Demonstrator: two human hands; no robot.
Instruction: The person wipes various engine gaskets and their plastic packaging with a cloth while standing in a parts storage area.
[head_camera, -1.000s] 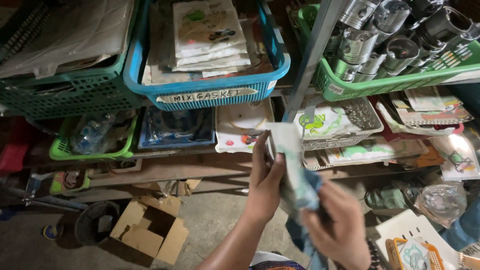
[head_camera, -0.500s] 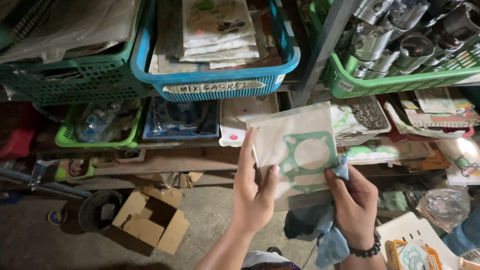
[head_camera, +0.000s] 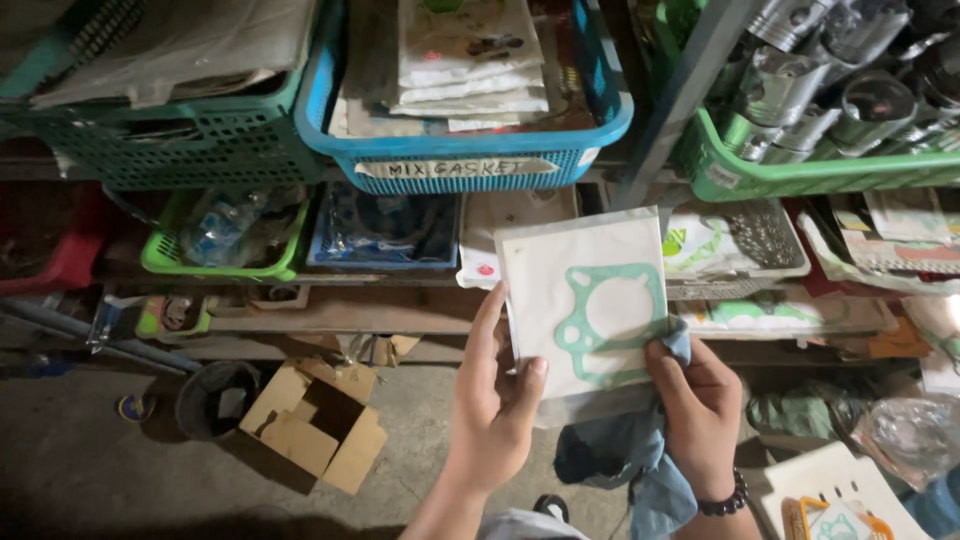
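Left hand (head_camera: 495, 400) pinches gasket packet (head_camera: 585, 300) at 7 o'clock, right hand (head_camera: 700, 410) grips 5 o'clock plus blue rag (head_camera: 625, 455); flat for viewing.

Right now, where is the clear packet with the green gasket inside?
In the head view, the gasket packet is centre-right, held up between the left hand and the right hand, which also grips a blue cloth, just below the blue basket.

Two hands (head_camera: 497, 400), one gasket packet (head_camera: 585, 300), one blue cloth (head_camera: 625, 455), one cardboard box (head_camera: 312, 420).
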